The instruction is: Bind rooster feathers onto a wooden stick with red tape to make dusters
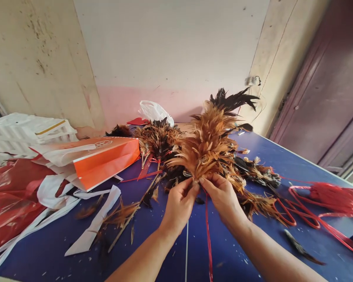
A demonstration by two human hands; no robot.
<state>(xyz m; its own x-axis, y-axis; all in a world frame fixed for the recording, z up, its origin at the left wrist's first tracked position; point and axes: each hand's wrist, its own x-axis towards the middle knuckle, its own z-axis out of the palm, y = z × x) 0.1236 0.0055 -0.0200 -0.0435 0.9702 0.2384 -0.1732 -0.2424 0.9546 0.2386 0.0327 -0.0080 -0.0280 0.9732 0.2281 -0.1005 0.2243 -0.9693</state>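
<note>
Both my hands meet at the lower end of a bundle of brown feathers [208, 137], which fans up and away from me with long black feathers at its far tip. My left hand [179, 201] pinches the base between thumb and fingers. From the other side, my right hand [222, 196] closes on the same base, thumb nearly touching the left one. A red plastic string [208, 239] hangs from beneath the right hand toward the table's near edge. The exact grip point is partly hidden by my fingers.
Loose feathers [260, 172] lie right of the bundle, beside a tangle of red string [335, 197]. Behind stand another feather cluster [160, 137] and a white plastic bag [154, 111]. An orange paper bag [106, 160] and white strips [95, 223] cover the blue table's [153, 246] left side.
</note>
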